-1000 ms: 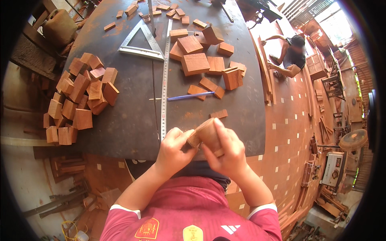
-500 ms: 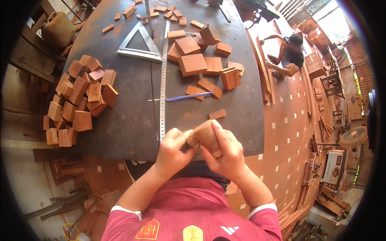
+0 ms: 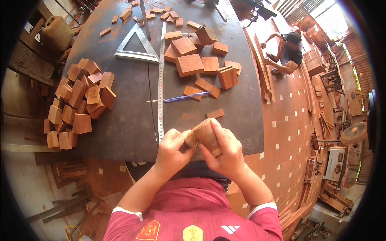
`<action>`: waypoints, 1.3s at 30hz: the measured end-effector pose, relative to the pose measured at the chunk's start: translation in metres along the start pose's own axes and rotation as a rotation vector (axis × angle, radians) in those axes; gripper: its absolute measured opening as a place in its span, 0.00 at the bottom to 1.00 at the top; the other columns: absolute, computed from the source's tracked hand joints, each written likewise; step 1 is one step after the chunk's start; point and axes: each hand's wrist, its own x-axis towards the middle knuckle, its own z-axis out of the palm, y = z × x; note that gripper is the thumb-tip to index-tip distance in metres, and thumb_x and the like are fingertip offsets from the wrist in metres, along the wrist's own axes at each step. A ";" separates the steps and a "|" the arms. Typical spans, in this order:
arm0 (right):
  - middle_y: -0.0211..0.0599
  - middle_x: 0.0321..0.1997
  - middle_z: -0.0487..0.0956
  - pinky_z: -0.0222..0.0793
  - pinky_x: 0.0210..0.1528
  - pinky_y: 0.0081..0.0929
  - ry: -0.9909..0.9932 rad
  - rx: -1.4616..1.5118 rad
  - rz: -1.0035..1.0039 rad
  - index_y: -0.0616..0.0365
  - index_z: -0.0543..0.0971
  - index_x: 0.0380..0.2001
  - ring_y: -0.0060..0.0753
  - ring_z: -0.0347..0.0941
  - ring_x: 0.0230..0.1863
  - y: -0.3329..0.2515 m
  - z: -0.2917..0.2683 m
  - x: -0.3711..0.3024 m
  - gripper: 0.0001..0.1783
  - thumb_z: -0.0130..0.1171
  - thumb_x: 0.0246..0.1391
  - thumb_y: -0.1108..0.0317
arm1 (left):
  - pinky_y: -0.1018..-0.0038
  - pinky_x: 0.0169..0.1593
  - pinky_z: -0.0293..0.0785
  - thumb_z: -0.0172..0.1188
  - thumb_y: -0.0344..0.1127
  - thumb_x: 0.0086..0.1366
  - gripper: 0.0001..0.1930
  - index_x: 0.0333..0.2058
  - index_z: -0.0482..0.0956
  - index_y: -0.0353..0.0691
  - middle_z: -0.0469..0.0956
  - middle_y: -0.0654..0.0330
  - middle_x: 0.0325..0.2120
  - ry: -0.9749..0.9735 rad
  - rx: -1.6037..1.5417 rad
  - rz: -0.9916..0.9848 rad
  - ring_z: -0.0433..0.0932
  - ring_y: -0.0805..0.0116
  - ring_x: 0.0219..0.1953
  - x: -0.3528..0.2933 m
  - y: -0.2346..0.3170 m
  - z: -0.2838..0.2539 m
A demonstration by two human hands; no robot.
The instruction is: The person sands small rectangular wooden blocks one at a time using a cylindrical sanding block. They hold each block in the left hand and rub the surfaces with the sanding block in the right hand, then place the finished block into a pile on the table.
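Observation:
Above the near edge of the dark table (image 3: 120, 132), both hands meet in front of me. My right hand (image 3: 226, 148) is closed round a brown wooden block (image 3: 207, 134), fingers along its far side and thumb at the near side. Beside it, my left hand (image 3: 172, 149) pinches a small brown, grainy piece (image 3: 191, 139) against the block's left end. Whether that piece is sandpaper or wood I cannot tell. Just beyond the hands lies a small flat wooden piece (image 3: 215, 113). Farther off, a blue pen (image 3: 187, 96) rests across another wooden piece.
A steel ruler (image 3: 161, 80) runs along the table, beside a metal triangle square (image 3: 137, 45). Wooden blocks are heaped at the left (image 3: 82, 123) and at the far right (image 3: 189, 65). Beyond the table's right edge, a person (image 3: 290, 52) crouches by long boards (image 3: 257, 68).
My view has shifted slightly, so the table things sit a little differently. Both hands keep their grip, the block barely tilted. The crouching person's arms have moved a little.

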 end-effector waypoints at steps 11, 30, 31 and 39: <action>0.55 0.44 0.83 0.83 0.44 0.43 -0.083 0.071 -0.119 0.72 0.71 0.69 0.56 0.84 0.42 -0.020 0.008 -0.017 0.44 0.77 0.50 0.72 | 0.60 0.39 0.77 0.76 0.26 0.49 0.27 0.51 0.87 0.37 0.75 0.52 0.30 -0.021 0.013 0.016 0.77 0.52 0.33 0.000 -0.002 -0.001; 0.58 0.46 0.84 0.83 0.45 0.43 0.021 -0.006 -0.035 0.70 0.70 0.70 0.57 0.84 0.43 0.001 0.000 -0.008 0.44 0.77 0.51 0.71 | 0.62 0.36 0.77 0.75 0.25 0.51 0.24 0.51 0.87 0.36 0.75 0.54 0.29 -0.007 0.013 0.004 0.77 0.54 0.32 0.001 0.003 0.000; 0.58 0.47 0.84 0.83 0.45 0.43 0.039 -0.007 -0.012 0.70 0.70 0.70 0.57 0.84 0.43 0.003 0.000 -0.007 0.44 0.77 0.51 0.71 | 0.62 0.36 0.76 0.75 0.25 0.51 0.24 0.51 0.87 0.36 0.75 0.54 0.29 -0.011 0.010 -0.008 0.77 0.54 0.32 0.001 0.005 0.001; 0.56 0.42 0.83 0.83 0.43 0.43 0.013 0.021 -0.028 0.71 0.71 0.69 0.56 0.83 0.40 -0.002 0.001 -0.004 0.44 0.78 0.50 0.72 | 0.61 0.37 0.76 0.75 0.25 0.51 0.25 0.51 0.87 0.38 0.75 0.54 0.30 -0.006 0.002 -0.013 0.77 0.54 0.32 0.001 0.004 0.001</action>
